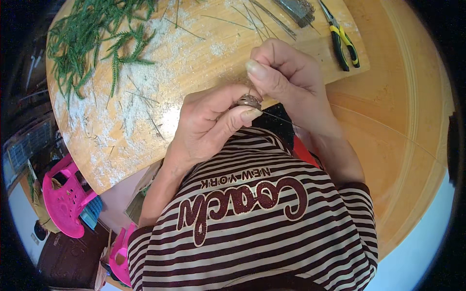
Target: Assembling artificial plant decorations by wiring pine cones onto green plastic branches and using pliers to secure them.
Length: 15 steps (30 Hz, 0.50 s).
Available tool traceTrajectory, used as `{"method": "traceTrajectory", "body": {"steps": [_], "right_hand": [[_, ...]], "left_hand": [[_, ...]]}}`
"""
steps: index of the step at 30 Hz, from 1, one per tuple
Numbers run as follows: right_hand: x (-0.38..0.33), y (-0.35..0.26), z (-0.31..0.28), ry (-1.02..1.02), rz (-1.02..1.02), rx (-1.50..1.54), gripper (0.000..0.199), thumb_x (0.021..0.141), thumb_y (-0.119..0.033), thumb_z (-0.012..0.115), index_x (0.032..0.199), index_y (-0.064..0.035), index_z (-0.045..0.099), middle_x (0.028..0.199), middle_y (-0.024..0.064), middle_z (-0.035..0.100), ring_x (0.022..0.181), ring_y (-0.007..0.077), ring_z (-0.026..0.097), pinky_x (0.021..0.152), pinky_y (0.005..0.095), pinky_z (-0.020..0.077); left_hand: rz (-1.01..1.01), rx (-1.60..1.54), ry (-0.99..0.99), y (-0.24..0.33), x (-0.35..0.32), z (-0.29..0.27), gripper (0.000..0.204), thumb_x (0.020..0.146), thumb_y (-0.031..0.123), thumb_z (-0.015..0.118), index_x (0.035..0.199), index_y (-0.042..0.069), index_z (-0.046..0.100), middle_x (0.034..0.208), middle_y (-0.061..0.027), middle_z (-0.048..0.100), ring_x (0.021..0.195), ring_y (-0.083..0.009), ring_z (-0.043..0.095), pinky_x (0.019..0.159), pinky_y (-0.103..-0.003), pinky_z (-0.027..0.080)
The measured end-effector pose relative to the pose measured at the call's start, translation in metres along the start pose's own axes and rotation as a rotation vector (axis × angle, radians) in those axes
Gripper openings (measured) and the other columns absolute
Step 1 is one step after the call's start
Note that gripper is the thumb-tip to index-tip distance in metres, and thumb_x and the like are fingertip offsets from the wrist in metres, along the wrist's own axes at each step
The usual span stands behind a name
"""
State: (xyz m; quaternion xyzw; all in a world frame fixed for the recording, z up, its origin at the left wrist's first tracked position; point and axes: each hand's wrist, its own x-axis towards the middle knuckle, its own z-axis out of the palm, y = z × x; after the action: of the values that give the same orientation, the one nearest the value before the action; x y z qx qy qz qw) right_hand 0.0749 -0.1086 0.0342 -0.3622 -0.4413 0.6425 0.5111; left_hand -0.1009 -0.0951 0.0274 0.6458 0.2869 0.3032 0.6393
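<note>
My left hand (206, 122) pinches a small brown, rounded, ridged piece (250, 101) between thumb and forefinger, near the table's front edge; it resembles a small pine cone, but its kind is not certain. A thin dark wire (279, 118) sticks out from it toward the lower right, passing under my right wrist. Just above and to the right, my right hand (291, 77) is closed with thumb against forefinger. A fine wire end seems to run from that pinch down to the brown piece. The rest of the right fingers are curled.
Green needle-leaf sprigs (92, 41) are heaped at the far left of the wooden table (199, 53), among white flakes and loose wires. Yellow-and-black pliers (343, 43) and a bundle of wires (297, 10) lie far right. A pink plastic chair (65, 199) stands beyond the left edge.
</note>
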Motion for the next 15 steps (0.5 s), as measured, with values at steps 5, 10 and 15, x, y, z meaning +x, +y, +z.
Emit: {"method": "traceTrajectory", "body": {"steps": [5, 10, 15], "right_hand": [[-0.002, 0.004, 0.005, 0.136, -0.104, -0.247, 0.014, 0.092, -0.009, 0.055, 0.080, -0.0044, 0.049, 0.072, -0.0035, 0.046, 0.064, 0.0024, 0.040, 0.057, 0.0184, 0.0335], [-0.005, 0.003, 0.013, 0.211, -0.166, -0.460, 0.015, 0.092, -0.009, 0.055, 0.080, -0.0044, 0.049, 0.071, -0.0045, 0.043, 0.063, 0.0022, 0.036, 0.055, 0.0184, 0.0304], [-0.006, 0.004, 0.018, 0.229, -0.269, -0.582, 0.015, 0.092, -0.008, 0.056, 0.079, -0.0044, 0.048, 0.069, -0.0055, 0.042, 0.061, 0.0020, 0.034, 0.053, 0.0179, 0.0290]], "left_hand": [[0.036, 0.145, 0.103, 0.000, -0.006, 0.004, 0.024, 0.084, 0.015, 0.066, 0.102, 0.001, 0.060, 0.082, -0.0098, 0.063, 0.069, -0.0183, 0.063, 0.062, -0.028, 0.049], [0.122, 0.390, 0.122, -0.002, -0.007, 0.000, 0.028, 0.082, 0.016, 0.067, 0.106, 0.002, 0.058, 0.082, -0.0118, 0.063, 0.067, -0.0230, 0.064, 0.058, -0.031, 0.049], [0.273, 0.577, 0.099, 0.001, -0.006, -0.002, 0.028, 0.080, 0.015, 0.069, 0.102, 0.001, 0.057, 0.079, -0.0130, 0.063, 0.065, -0.0281, 0.062, 0.054, -0.034, 0.049]]}}
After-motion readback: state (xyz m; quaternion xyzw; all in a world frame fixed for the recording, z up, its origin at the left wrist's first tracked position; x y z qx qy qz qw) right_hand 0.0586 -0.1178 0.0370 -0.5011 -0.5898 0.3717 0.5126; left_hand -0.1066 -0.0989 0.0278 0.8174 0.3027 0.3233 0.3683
